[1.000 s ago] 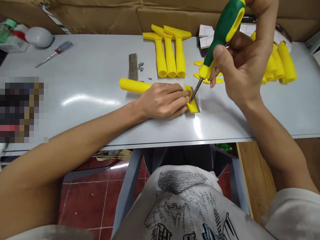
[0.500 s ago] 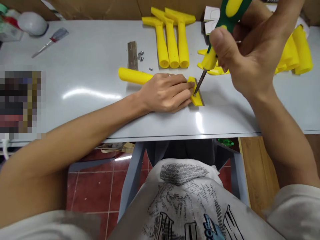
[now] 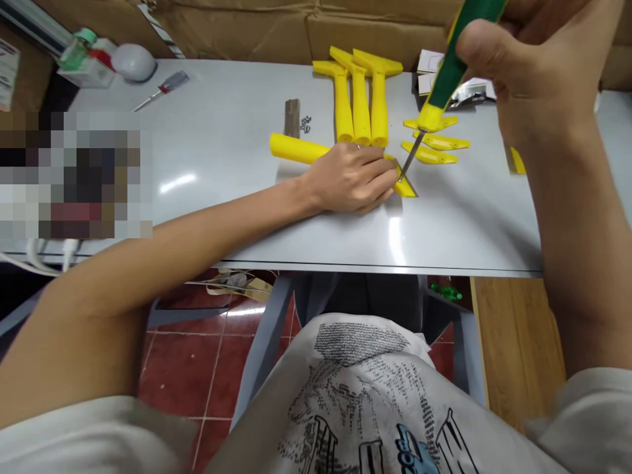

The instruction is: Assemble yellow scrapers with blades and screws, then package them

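Note:
My left hand (image 3: 353, 178) is closed over a yellow T-shaped handle (image 3: 299, 149) that lies on its side on the table. The handle's round end sticks out to the left, its crosspiece to the right of my fingers. My right hand (image 3: 548, 72) grips a green and yellow screwdriver (image 3: 457, 59), tilted, with its steel shaft pointing down and left. The screwdriver's tip meets the crosspiece close to my left fingertips; the screw head there is too small to make out. A small pile of screws (image 3: 305, 124) lies beyond the handle, beside a brown strip (image 3: 292, 117).
Three yellow T-shaped handles (image 3: 361, 99) lie side by side behind my left hand. Several thin yellow pieces (image 3: 437, 141) rest to the right. A clear-handled screwdriver (image 3: 172, 81) and a white rounded object (image 3: 133, 62) are at the back left. Cardboard (image 3: 237, 33) borders the table's far side.
My view has shifted, showing more of the table's left and back. The right hand and screwdriver sit higher in view, with the tip still on the crosspiece. My left hand keeps its hold.

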Available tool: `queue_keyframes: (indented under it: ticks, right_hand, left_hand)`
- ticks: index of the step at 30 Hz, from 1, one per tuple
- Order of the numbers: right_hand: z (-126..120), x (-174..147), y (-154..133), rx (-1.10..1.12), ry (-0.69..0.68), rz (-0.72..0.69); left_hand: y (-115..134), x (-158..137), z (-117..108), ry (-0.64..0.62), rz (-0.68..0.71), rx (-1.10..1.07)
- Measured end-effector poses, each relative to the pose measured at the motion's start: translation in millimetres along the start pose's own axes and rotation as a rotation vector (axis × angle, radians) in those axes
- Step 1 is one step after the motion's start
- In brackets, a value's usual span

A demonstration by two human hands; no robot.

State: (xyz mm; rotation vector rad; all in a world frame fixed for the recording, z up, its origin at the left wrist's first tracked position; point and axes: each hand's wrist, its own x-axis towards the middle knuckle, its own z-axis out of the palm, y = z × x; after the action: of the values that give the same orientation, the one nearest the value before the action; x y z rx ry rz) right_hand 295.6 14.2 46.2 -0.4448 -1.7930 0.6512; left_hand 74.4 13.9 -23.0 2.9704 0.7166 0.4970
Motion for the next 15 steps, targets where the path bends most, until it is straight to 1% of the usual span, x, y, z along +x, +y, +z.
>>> queue_keyframes:
  ticks: [2,3,5,7,9,10,11,12,13,14,15]
  right_hand:
    - [20.4,-19.4,-16.1,-0.035,0.025,0.014]
    - [25.7,-28.7,-22.0,-0.051,0.033,0.031]
    - [23.6,-41.2,-24.8,-0.089,0.053,0.081]
    - [7.4,-42.4,-12.7,-0.127,0.088,0.127]
    - [-15.3,-32.6,12.6,-0.142,0.152,0.115]
    - [-26.4,-25.3,27.9,-0.131,0.204,0.067]
    - [-36.4,-17.5,42.9,-0.098,0.262,-0.013]
    - [-44.9,-10.4,56.2,-0.039,0.332,-0.126]
    - [-51.8,-4.8,66.3,0.018,0.468,-0.262]
    - [-57.3,-1.4,72.3,0.051,0.533,-0.274]
    - [-61.5,0.0,74.1,0.070,0.462,-0.133]
  left_hand:
    - [-2.8,2.5,4.2,0.010,-0.001,0.026]
    - [-3.5,3.0,6.7,0.019,-0.003,0.023]
    - [-4.0,2.1,11.9,0.036,-0.006,-0.003]
    - [-4.6,-0.4,16.9,0.057,0.010,-0.032]
    - [-6.7,-3.2,21.1,0.103,0.048,-0.028]
    - [-8.3,-4.5,22.6,0.135,0.087,-0.008]
    - [-10.3,-5.6,23.8,0.177,0.126,0.023]
    - [-12.4,-6.6,24.3,0.228,0.166,0.065]
    - [-14.4,-7.4,24.4,0.283,0.215,0.116]
    - [-16.0,-8.1,23.9,0.337,0.266,0.169]
    - [-17.0,-8.7,23.0,0.383,0.307,0.221]
